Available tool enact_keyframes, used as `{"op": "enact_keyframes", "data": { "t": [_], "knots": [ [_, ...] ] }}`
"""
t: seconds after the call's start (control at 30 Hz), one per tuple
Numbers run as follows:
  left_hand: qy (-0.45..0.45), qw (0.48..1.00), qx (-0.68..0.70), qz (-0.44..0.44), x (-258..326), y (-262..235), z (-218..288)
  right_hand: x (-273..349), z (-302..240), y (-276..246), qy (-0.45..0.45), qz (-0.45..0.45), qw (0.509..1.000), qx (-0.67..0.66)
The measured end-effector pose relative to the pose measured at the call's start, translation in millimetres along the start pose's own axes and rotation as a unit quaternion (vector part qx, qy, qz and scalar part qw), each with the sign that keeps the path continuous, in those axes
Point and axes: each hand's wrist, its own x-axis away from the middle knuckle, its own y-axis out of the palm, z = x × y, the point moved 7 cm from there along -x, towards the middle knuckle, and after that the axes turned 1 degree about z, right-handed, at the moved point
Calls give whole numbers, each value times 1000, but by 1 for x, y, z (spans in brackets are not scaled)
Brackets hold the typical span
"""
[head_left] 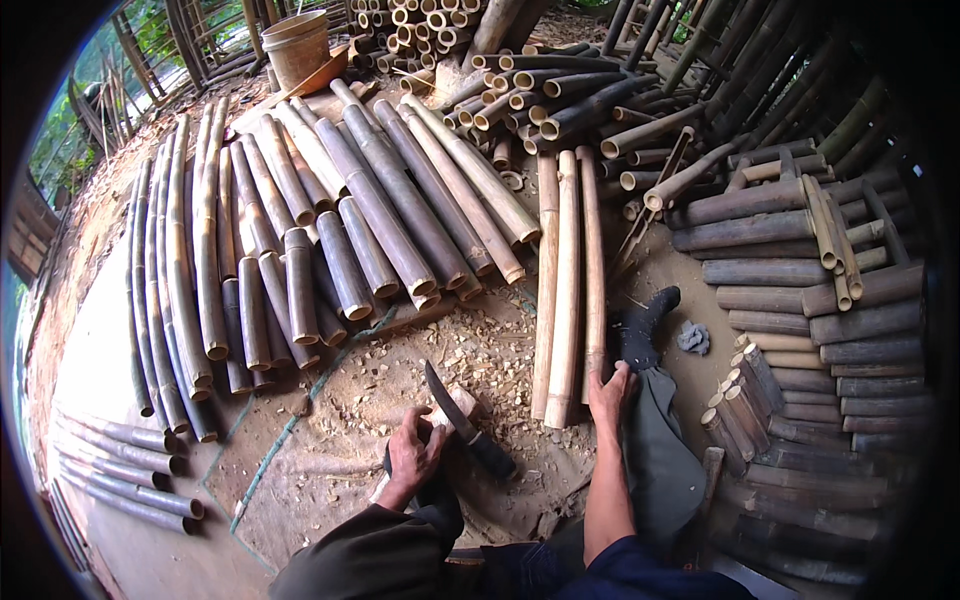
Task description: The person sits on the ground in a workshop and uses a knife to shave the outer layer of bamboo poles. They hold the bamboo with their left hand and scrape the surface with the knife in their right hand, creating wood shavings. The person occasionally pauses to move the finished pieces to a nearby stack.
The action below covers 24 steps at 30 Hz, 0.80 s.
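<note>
My right hand [611, 391] is closed round the near end of a dark-streaked bamboo pole [592, 285]. Beside that pole lie two paler bamboo poles [564, 300], side by side and pointing away from me. My left hand [416, 446] is low in front of me, its fingers curled; what they hold, if anything, is hidden. Just right of it a large knife [463, 421] with a dark blade and black handle rests across a light wooden block [462, 402]. The knife's handle is apart from both hands.
Cut bamboo poles [370, 190] lie in rows at the left and ahead. More bamboo is heaped at the back [570, 90] and stacked at the right [770, 270]. Wood chips [470, 350] litter the ground. A bucket [297, 50] stands far back; a grey rag [693, 338] lies by my foot.
</note>
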Motion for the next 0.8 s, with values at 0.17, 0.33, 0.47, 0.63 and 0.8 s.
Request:
{"op": "enact_keyframes", "data": {
  "t": [0.17,0.33,0.47,0.63,0.8],
  "knots": [
    [-21,999,-29,9,-1,-12,-12,14,-41,9,8,-194,981,1],
    [-14,999,47,-11,-7,-14,-18,3,-36,-5,106,-249,886,-376],
    [-107,953,283,8,-30,-30,-12,34,-59,-73,123,-194,869,-438],
    [-70,916,395,-9,-79,-60,50,117,-123,-130,20,-280,832,-478],
    [-40,835,543,-83,-104,-94,98,151,-206,-137,-280,-288,864,-303]
  ]
}}
